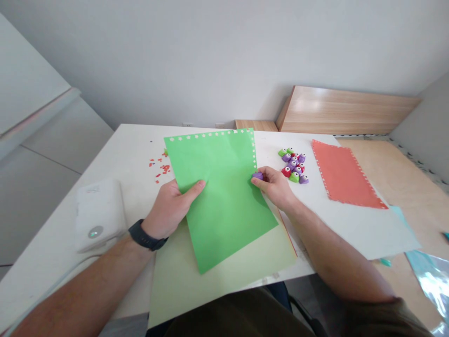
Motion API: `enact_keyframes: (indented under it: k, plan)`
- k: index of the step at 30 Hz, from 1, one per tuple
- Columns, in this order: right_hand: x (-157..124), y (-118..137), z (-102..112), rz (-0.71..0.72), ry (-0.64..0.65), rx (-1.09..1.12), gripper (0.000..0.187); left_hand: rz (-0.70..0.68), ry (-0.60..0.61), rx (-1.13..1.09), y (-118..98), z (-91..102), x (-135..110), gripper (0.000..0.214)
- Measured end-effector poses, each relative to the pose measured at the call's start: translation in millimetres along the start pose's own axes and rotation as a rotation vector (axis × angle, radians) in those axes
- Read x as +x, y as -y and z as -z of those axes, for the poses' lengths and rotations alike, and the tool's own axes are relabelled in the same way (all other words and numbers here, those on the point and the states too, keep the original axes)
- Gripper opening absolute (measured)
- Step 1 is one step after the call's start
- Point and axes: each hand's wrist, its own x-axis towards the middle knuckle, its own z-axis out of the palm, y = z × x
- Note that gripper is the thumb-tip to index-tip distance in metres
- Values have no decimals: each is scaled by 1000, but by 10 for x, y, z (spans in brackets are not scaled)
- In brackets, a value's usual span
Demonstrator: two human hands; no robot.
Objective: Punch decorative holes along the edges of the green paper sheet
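My left hand (171, 207) grips the left edge of a bright green paper sheet (220, 187), thumb on top. Small shapes are punched out along the sheet's top and right edges. My right hand (275, 186) pinches a small purple paper punch (257, 176) against the sheet's right edge. The green sheet lies over a pale green sheet (196, 281) on the white table (133, 140).
A cluster of several small green, purple and red punches (293, 164) sits right of my right hand. A red sheet with punched edges (345, 175) lies further right. Red paper bits (160, 167) are scattered at the left. A white device (99, 213) rests near my left wrist.
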Motion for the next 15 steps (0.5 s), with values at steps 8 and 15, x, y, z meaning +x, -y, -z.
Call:
enact_keyframes:
  k: [8, 15]
  plan:
    - [-33, 54, 80, 36, 56, -9, 35, 9, -55, 6, 1, -3, 11, 54]
    - [-40, 64, 95, 19, 126, -4, 38, 72, -26, -3, 6, 34, 11, 51]
